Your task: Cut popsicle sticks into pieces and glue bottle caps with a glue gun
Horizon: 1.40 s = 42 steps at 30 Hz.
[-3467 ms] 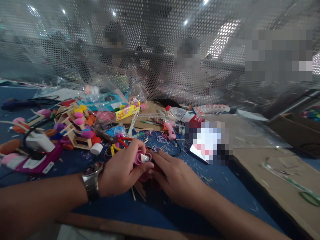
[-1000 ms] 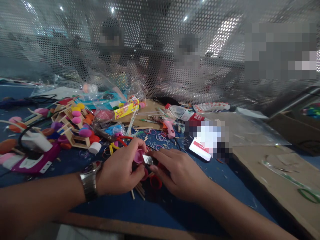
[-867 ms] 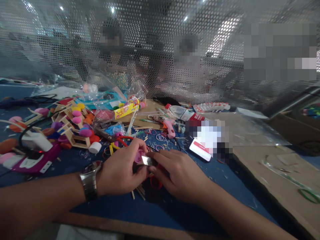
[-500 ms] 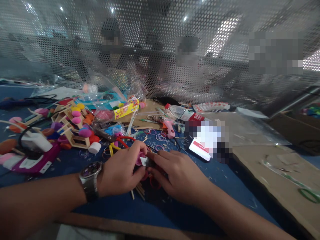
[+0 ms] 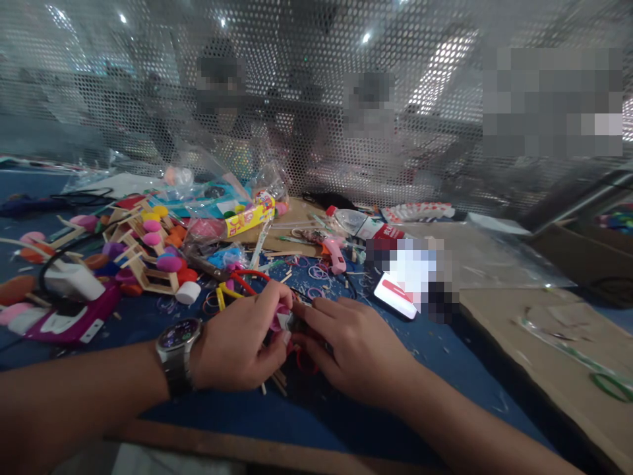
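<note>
My left hand (image 5: 240, 336), with a watch on its wrist, pinches a small pink piece (image 5: 281, 309) between thumb and fingers. A small whitish-grey flat bit (image 5: 285, 321) shows against the pink piece, between the two hands. My right hand (image 5: 359, 346) meets it from the other side, thumb and fingers closed on something dark that I cannot make out. Red loops (image 5: 307, 361) show beneath the right fingers, and thin wooden sticks (image 5: 279, 381) lie under the left hand.
At left are small wooden frames (image 5: 153, 280) with coloured egg-shaped pieces and a purple-and-white device (image 5: 74, 316). Beyond my hands lie red-handled pliers (image 5: 247, 278), a pink glue gun (image 5: 336, 255), a bottle (image 5: 370, 227) and a lit phone (image 5: 395, 297). Cardboard (image 5: 539, 356) covers the right.
My left fingers and thumb have shifted slightly on the pink piece, whose whitish-grey bit has turned a little. My right hand stays almost in place.
</note>
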### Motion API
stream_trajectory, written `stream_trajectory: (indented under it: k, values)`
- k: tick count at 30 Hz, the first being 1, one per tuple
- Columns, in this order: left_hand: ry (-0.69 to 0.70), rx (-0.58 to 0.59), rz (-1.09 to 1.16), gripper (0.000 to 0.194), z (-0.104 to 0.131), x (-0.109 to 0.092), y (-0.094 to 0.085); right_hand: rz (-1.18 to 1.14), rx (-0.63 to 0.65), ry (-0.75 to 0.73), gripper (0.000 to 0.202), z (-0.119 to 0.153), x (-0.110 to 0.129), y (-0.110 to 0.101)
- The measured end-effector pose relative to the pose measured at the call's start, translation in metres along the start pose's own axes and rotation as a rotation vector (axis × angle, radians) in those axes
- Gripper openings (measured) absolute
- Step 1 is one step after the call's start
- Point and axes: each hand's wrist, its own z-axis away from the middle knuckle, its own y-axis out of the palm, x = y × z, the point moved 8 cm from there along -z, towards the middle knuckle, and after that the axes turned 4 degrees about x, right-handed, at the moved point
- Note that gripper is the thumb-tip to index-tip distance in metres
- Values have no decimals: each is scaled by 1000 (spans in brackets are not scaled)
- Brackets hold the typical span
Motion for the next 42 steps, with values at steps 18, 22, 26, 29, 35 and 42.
stream_trajectory:
  k: [18, 22, 26, 29, 35, 42]
  values:
    - [-58, 50, 22, 16, -2, 2, 4, 17, -38, -10, 21, 2, 1, -3]
    - [-63, 53, 24, 16, -2, 2, 4, 25, -50, -15, 22, 2, 1, -3]
    - [-74, 64, 34, 17, -2, 3, 5, 28, -65, -21, 24, 1, 1, -4]
    - [-73, 68, 35, 17, -1, 3, 6, 40, -76, -27, 25, 1, 2, -4]
    - [-84, 78, 33, 17, -2, 5, 5, 64, -86, -32, 23, 2, 3, -6]
    - [-100, 43, 63, 17, -2, 6, 3, 47, -97, -15, 22, 2, 2, -6]
